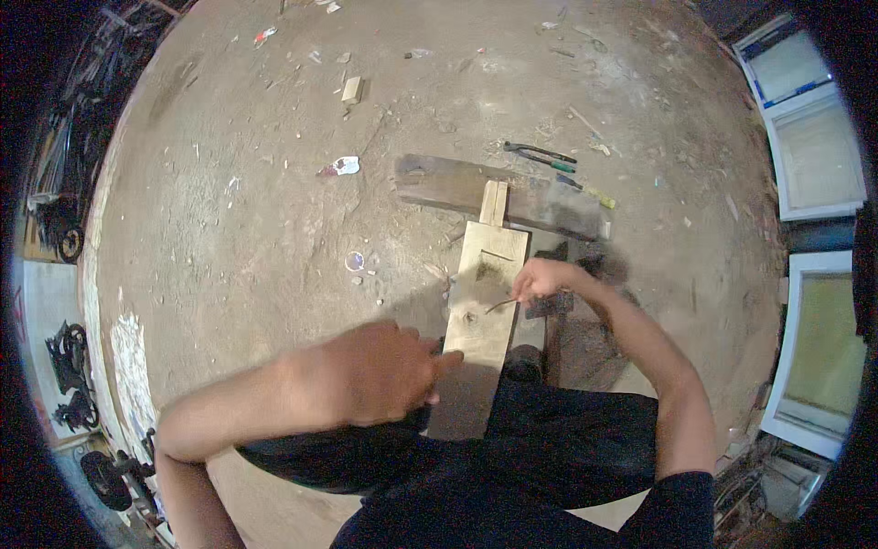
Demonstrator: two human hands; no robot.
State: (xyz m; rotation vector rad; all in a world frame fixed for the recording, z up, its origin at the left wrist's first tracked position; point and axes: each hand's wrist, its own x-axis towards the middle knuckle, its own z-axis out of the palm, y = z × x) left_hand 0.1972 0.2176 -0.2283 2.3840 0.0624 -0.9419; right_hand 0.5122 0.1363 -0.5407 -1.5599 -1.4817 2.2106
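Note:
A pale wooden board (485,334) with a narrow tongue at its far end slopes away from my lap. There is a thin slot near its far end, with a dark smudge and a knot below it. My left hand (389,371), slightly blurred, grips the board's left edge, its foremost digit lying on the face. Over the right edge, my right hand (541,279) pinches a thin dark rod (499,305), its tip at the board's face near the knot. The rod's exact kind is too small to tell.
Beyond the board lies a dark weathered plank (448,183). Near it are pincers (540,156) with a green grip and a yellow-handled tool (587,191). A small wood block (352,89) sits farther off. White-framed panels (809,352) stand at the right; litter dots the floor.

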